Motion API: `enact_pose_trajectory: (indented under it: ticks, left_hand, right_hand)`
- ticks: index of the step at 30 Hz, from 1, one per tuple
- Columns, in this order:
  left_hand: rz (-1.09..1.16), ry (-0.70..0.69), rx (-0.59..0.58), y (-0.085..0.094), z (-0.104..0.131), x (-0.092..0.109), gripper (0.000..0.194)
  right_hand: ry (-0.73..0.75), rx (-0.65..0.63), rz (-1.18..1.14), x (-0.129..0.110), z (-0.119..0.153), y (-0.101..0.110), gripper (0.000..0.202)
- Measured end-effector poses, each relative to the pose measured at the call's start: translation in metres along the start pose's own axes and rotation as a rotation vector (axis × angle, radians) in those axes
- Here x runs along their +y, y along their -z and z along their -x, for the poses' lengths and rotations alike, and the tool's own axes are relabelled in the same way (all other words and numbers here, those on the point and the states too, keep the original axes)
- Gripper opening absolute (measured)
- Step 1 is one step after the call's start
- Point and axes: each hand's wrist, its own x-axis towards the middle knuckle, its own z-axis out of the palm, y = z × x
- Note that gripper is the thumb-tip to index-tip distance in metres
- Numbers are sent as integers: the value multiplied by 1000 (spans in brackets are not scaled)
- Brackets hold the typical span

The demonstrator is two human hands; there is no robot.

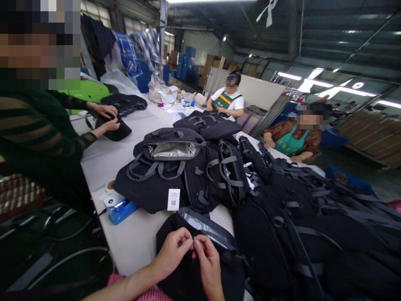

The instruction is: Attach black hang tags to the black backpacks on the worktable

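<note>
white worktable (pixel 122 246): at the left edge, a blue plastic holder (pixel 123 212) stands beside a small white item (pixel 112 200). far end carries crumpled white plastic (pixel 164 94). blue plaid cloth (pixel 128 52) and a paler checked cloth (pixel 147 46) hang near a metal post (pixel 162 29). background: blue crates (pixel 189 60), stacked, near brown cartons (pixel 209 67). right side: a co-worker in a teal apron (pixel 293 140); a blue bin (pixel 352 180) beyond the table. a bright green object (pixel 86 91), partly hidden, may be a cover. strip lights (pixel 290 76) lit.
</note>
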Motion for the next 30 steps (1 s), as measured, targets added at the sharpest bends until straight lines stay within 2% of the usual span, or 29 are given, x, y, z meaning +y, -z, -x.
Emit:
enact_pose_trajectory:
  ticks: [6, 12, 19, 24, 30]
  left_hand:
    - [45, 5, 9, -3, 0, 0, 21]
    - [7, 3, 0, -3, 0, 4, 21]
    - [0, 15, 0, -2, 0, 3, 21]
    - [-33, 11, 14, -2, -1, 7, 22]
    - [-16, 24, -14, -5, -1, 7, 22]
  right_hand:
    - [22, 4, 67, 0, 2, 0, 35]
    - [19, 88, 28, 4, 3, 3, 38]
    - [16, 81, 62, 3, 2, 5, 42]
    - [-65, 114, -60, 7, 1, 7, 39]
    - [-142, 118, -286, 18, 2, 0, 35]
